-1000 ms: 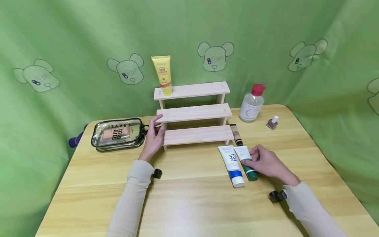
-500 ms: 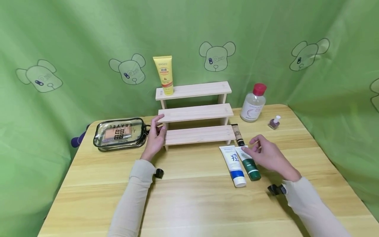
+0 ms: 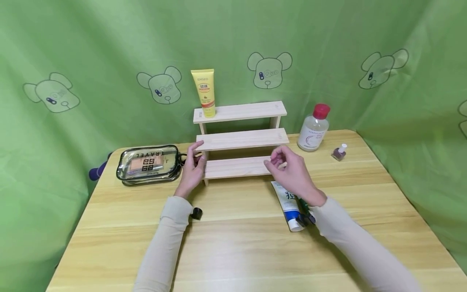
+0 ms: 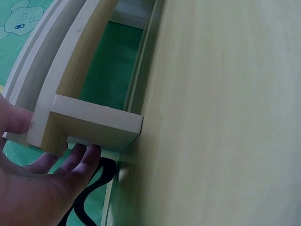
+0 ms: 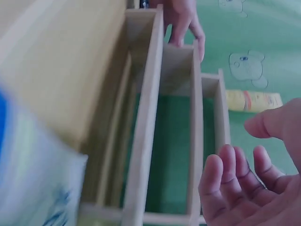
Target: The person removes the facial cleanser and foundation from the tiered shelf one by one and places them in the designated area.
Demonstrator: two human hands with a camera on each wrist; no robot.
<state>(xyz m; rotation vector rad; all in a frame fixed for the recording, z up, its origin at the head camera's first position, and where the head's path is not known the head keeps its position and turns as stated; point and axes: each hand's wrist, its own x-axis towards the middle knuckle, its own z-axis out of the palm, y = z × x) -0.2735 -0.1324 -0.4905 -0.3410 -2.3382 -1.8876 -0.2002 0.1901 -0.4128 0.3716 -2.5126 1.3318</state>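
A three-step wooden shelf (image 3: 242,139) stands at the back of the table. The left hand (image 3: 191,174) grips its left end; in the left wrist view, curved fingers (image 4: 87,160) touch the side panel. Over the right end of the lowest step is the empty right hand (image 3: 296,174), its fingers loosely bent and the thumb apart in the right wrist view. A white and blue tube (image 3: 286,202) lies below that hand, beside a green tube (image 3: 303,206) mostly covered by the wrist. A yellow tube (image 3: 205,93) stands on the top step's left end.
To the shelf's left lies a clear travel pouch (image 3: 146,164) with things inside. A red-capped bottle (image 3: 313,130) and a small purple nail polish bottle (image 3: 339,153) stand at the back right. Green patterned cloth (image 3: 226,32) surrounds the wooden table (image 3: 226,251).
The right hand has left the green tube and moved up and left to the lowest step, now covering the small dark-capped beige tube. The left hand keeps its place at the shelf.
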